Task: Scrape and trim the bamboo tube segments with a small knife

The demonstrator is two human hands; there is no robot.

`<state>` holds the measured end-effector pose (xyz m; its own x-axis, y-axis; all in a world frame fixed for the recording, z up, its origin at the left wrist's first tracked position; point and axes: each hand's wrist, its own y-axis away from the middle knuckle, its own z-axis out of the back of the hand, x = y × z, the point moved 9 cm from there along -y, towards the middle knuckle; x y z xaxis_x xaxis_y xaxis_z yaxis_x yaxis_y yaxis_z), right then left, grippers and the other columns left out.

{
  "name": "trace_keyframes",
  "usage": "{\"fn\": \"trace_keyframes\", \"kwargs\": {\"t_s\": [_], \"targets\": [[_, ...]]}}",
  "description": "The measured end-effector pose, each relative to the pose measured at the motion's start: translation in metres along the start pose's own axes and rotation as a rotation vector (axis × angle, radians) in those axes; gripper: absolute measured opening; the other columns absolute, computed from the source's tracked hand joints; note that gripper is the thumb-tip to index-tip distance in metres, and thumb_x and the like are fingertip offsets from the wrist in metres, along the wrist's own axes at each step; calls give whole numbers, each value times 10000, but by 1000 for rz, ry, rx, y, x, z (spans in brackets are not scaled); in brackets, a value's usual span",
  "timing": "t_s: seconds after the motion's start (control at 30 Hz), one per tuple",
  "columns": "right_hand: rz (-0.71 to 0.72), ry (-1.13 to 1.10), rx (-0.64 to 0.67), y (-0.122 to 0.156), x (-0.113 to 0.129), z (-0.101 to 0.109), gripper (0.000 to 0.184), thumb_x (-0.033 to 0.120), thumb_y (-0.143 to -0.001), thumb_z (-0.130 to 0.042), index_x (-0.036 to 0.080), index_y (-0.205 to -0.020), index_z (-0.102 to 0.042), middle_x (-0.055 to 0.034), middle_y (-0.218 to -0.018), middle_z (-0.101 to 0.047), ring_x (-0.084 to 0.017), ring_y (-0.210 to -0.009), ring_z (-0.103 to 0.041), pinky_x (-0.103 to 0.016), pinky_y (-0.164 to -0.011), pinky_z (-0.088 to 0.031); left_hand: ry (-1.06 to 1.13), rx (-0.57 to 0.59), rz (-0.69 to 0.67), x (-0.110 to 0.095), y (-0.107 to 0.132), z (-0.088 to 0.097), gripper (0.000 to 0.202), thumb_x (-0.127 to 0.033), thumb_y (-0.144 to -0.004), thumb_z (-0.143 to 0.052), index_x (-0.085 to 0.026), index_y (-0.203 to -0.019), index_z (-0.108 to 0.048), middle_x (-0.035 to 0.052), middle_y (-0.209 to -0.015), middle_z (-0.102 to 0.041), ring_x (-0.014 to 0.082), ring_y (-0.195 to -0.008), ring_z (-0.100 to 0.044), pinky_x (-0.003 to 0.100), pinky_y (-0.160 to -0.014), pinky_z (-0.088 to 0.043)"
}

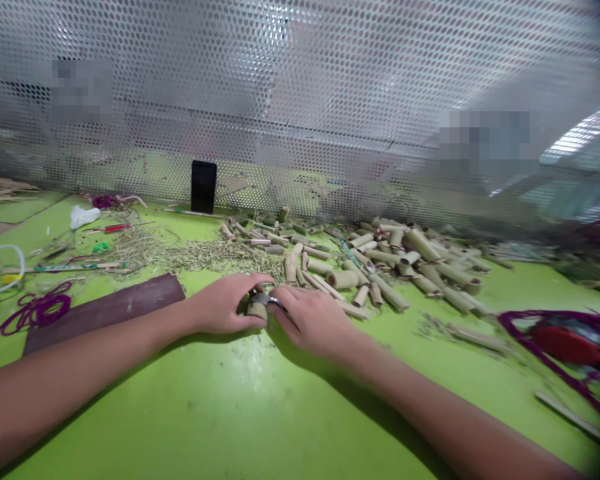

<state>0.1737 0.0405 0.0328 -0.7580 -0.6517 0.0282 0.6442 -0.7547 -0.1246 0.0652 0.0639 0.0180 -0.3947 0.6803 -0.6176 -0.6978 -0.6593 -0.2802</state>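
On the near part of the bright green table [220, 413], we see a wide smooth patch, and a thin stick [575, 419] lies off to the right. Just past that patch, our two hands meet in the middle. Our left hand [225, 303] is curled, with its thumb and fingers around a short bamboo piece [257, 312]. Our right hand [310, 317] is bent almost closed around a small shiny metal tool [267, 299], which reaches over to the bamboo. We cannot tell just what kind of tool it is, because our fingers hide most of it.

Beside our left arm, a flat brown sheet [125, 307] lies on the table, with loops of purple string [50, 308] next to it. Far to our right, a blurry red thing [567, 343] sits near more purple cord [517, 333].

A bit past our hands, we see lots of cut bamboo tubes [343, 279] in a messy heap, and thin shavings [215, 257] spread to the left of them. Behind those, a dark phone [203, 187] stands up near a gray metal screen [300, 87] full of little holes.
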Motion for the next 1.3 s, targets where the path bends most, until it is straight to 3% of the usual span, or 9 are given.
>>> {"fn": "trace_keyframes", "kwargs": {"t_s": [0.17,0.3,0.6,0.9,1.13,1.3], "targets": [[-52,-28,93,-2,0,-9,321,307,-1103,-350,157,-1014,-619,-72,-801,-686,-156,-563,-535,-297,-523,-228,17,-13,-10,-1,1,3,559,-446,-881,-734,-219,-1366,-574,118,-1317,-698,314,-1184,-655,465,-1035,-517],[-97,-13,119,-2,0,-10,248,299,-1101,-400,178,-1025,-602,-71,-832,-704,-165,-581,-552,-310,-535,-224,17,-17,41,2,2,4,414,-441,-872,-743,-208,-1197,-638,90,-1146,-731,278,-1025,-677,417,-912,-542],[-148,-103,217,-1,-1,-17,281,353,-1120,-383,186,-1046,-597,-76,-834,-726,-183,-618,-590,-293,-535,-273,-77,5,5,4,6,0,368,-544,-936,-654,-198,-1042,-592,81,-1008,-682,257,-910,-637,368,-791,-497],[-36,-162,205,6,3,-12,235,300,-1094,-428,182,-1046,-626,-57,-811,-705,-171,-621,-557,-287,-567,-284,-53,24,-136,-6,9,0,351,-529,-1036,-551,-198,-1078,-657,90,-1045,-654,241,-957,-621,366,-840,-503],[-110,-77,171,3,-1,-11,245,311,-1095,-420,190,-1017,-618,-48,-761,-685,-164,-569,-541,-291,-530,-247,1,2,-33,1,6,3,442,-492,-943,-698,-220,-1277,-597,114,-1213,-704,279,-1083,-658,430,-950,-534],[-112,-55,156,-2,2,-12,270,322,-1103,-396,186,-1040,-621,-59,-793,-706,-171,-582,-574,-291,-511,-244,-17,6,6,4,5,1,406,-542,-929,-688,-201,-1140,-624,97,-1091,-714,269,-992,-659,402,-877,-537]]}}
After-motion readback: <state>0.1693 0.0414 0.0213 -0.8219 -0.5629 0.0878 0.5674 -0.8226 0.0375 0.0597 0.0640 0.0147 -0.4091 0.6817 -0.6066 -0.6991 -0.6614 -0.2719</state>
